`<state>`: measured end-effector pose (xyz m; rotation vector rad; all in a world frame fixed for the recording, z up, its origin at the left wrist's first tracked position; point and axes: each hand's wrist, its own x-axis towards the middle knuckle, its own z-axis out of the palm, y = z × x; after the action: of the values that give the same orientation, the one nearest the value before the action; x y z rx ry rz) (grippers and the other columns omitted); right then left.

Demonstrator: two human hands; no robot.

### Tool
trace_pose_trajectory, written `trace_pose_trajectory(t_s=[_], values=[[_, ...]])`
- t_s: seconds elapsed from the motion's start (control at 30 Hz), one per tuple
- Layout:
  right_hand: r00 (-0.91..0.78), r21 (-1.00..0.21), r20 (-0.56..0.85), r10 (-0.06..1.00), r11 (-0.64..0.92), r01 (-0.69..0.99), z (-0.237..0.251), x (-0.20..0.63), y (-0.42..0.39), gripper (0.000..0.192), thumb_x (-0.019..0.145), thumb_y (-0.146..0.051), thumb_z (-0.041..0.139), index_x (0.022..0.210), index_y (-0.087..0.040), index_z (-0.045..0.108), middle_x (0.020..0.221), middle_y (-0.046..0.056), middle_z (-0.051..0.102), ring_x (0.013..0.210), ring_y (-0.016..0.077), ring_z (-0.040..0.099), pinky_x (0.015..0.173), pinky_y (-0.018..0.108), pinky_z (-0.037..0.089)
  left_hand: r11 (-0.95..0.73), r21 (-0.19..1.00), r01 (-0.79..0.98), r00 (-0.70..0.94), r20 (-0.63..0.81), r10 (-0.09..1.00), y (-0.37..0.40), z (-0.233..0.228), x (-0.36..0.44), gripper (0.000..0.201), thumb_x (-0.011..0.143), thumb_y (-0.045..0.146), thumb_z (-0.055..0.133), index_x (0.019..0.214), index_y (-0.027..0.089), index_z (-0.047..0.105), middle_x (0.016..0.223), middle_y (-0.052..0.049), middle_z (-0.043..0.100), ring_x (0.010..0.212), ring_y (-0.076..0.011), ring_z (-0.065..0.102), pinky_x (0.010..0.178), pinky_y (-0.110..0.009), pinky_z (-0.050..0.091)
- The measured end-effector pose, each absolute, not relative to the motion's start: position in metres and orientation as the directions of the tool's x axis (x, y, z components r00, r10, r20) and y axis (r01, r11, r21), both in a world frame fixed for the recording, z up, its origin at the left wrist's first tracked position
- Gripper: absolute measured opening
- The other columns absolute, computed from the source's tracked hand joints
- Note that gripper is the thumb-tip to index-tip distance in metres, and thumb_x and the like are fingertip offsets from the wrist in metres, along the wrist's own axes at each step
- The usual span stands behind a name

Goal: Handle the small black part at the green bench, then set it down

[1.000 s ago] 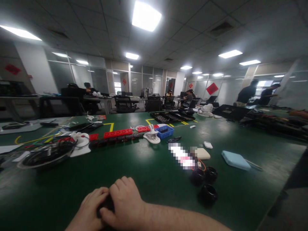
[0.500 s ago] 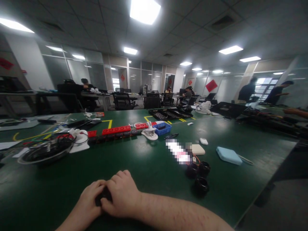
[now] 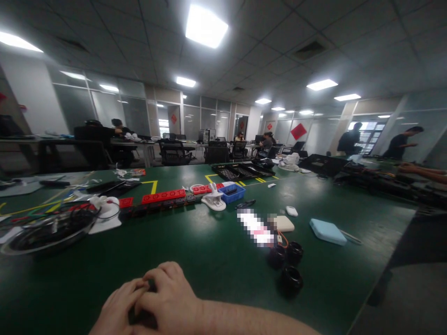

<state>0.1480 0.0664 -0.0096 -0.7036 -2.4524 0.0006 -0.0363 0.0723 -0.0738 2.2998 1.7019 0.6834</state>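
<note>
My left hand (image 3: 118, 304) and my right hand (image 3: 176, 298) meet low in the head view, over the near part of the green table (image 3: 216, 260). Their curled fingers touch and overlap at the tips. A dark patch shows in the hollow between the palms; whether it is an object or only shadow, I cannot make out. To the right of my right hand stand several black ring-shaped parts (image 3: 291, 280), some with orange wires. Past them lie a cream-coloured case (image 3: 283, 224) and a bright blurred-out slab (image 3: 256, 227).
Left: a clear bowl (image 3: 52, 235) of black cables. Across the middle: red strips (image 3: 164, 196), a white stand (image 3: 214, 200), a blue bin (image 3: 233, 193). Right: a light blue case (image 3: 327, 231) and a small white case (image 3: 292, 211). Behind: black trays (image 3: 240, 170); people sit and stand farther off.
My hands sit lower in the view and slightly farther left, with the fingers shifted against each other. The whole scene has slid a little left and the near table things sit lower.
</note>
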Motion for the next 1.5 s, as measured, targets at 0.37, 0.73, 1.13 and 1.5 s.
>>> trace_pose_trajectory(t_s=[0.37, 0.73, 1.13, 1.5], values=[[-0.685, -0.157, 0.552, 0.476, 0.866, 0.476, -0.011, 0.15, 0.065, 0.023, 0.061, -0.044, 0.06, 0.067, -0.022, 0.062, 0.105, 0.004, 0.05, 0.1, 0.0189, 0.043, 0.093, 0.036, 0.029, -0.305, 0.467, 0.83, 0.211, 0.243, 0.947, 0.076, -0.082, -0.038, 0.04, 0.055, 0.022, 0.06, 0.095, 0.027, 0.063, 0.107, -0.002, 0.062, 0.103, -0.0235, 0.054, 0.093, -0.037, 0.041], [-0.657, -0.095, 0.563, 0.502, 0.829, 0.551, -0.006, 0.158, 0.069, 0.022, 0.067, -0.041, 0.057, 0.062, -0.02, 0.062, 0.1, 0.002, 0.053, 0.097, 0.0199, 0.042, 0.098, 0.041, 0.021, -0.351, 0.478, 0.805, 0.211, 0.323, 0.923, 0.073, -0.069, -0.035, 0.028, 0.054, 0.028, 0.063, 0.083, 0.027, 0.066, 0.093, 0.001, 0.065, 0.09, -0.0223, 0.06, 0.076, -0.027, 0.05], [-0.617, -0.081, 0.446, 0.648, 0.716, 0.693, 0.003, 0.157, 0.068, 0.05, 0.073, -0.063, 0.046, 0.08, -0.015, 0.059, 0.085, 0.007, 0.051, 0.084, 0.0216, 0.044, 0.081, 0.039, 0.038, -0.284, 0.449, 0.847, 0.201, 0.224, 0.954, 0.063, -0.053, -0.021, 0.025, 0.056, 0.024, 0.06, 0.08, 0.024, 0.065, 0.09, -0.002, 0.064, 0.088, -0.0218, 0.058, 0.079, -0.032, 0.046], [-0.62, -0.124, 0.431, 0.655, 0.724, 0.679, -0.008, 0.151, 0.07, 0.06, 0.067, -0.073, 0.042, 0.076, -0.016, 0.056, 0.08, 0.006, 0.049, 0.081, 0.0215, 0.044, 0.075, 0.037, 0.039, -0.244, 0.534, 0.81, 0.234, 0.088, 0.968, 0.055, -0.032, -0.012, 0.014, 0.061, 0.029, 0.055, 0.072, 0.022, 0.062, 0.09, -0.004, 0.061, 0.086, -0.0224, 0.055, 0.076, -0.032, 0.044]])
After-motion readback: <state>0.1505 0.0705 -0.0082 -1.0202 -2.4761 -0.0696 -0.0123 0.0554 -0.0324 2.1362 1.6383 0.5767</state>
